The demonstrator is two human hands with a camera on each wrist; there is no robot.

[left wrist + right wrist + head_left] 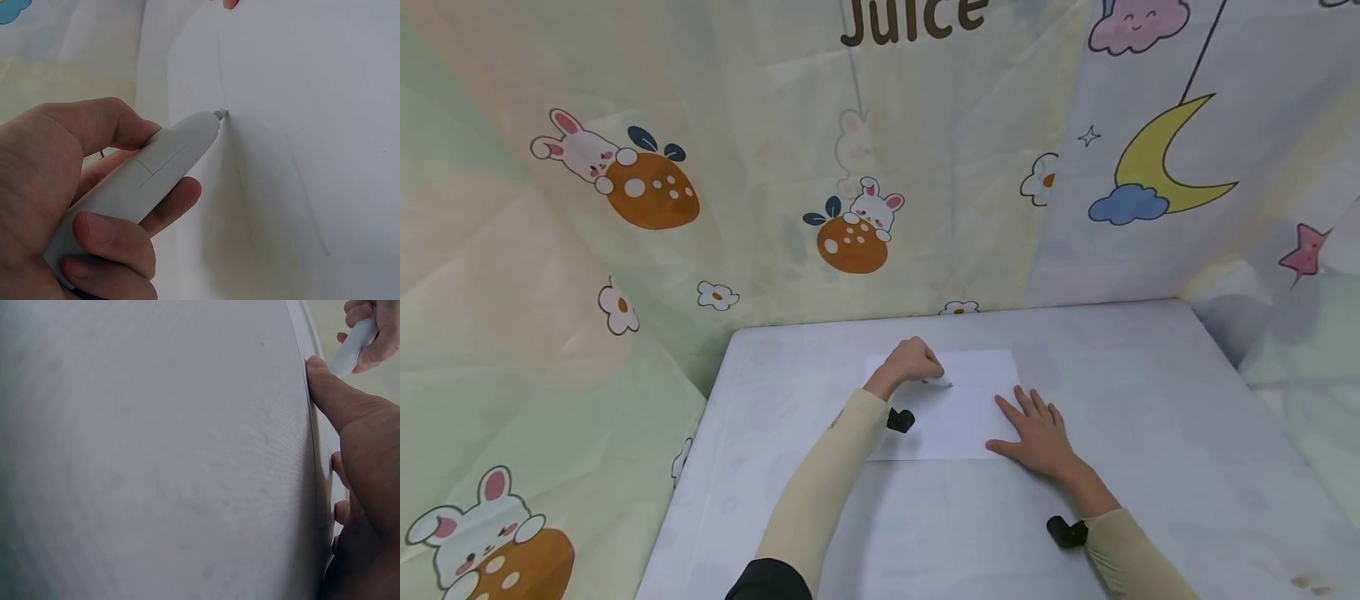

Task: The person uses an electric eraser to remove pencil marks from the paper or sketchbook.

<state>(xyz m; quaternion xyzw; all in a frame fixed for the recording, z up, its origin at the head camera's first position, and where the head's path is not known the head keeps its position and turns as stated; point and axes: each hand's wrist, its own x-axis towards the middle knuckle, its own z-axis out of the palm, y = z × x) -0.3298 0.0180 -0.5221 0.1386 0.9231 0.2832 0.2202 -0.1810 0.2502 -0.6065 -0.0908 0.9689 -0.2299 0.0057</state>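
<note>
Pen (175, 153): thick and white, in the left hand, its tip touching the far half of the paper.
Paper (955, 429): a white sheet, flat on the table; thin lines (310, 200) show near the tip.
Left hand (913, 362): fingers curled, pinching the pen between thumb and fingers.
Right hand (1037, 437): fingers spread at the paper's right side, thumb resting by the near edge.
Sleeves: pale yellow on both arms, a black device (900, 419) at the left wrist and another (1066, 532) at the right.
Table (940, 525): pale, faintly mottled, with rounded far corners; tan patches (1311, 581) mark its lower right.
Backdrop (760, 92): printed cloth, lightly wrinkled, rising behind the table and on both sides, in soft cream, green, peach and lilac.
Prints: "Juice" (913, 21) at the top, rabbits hugging orange fruit at left and middle, small flowers, a yellow moon (1138, 162) with a blue cloud (1129, 205), a pink star (1305, 250) at far right.
</note>
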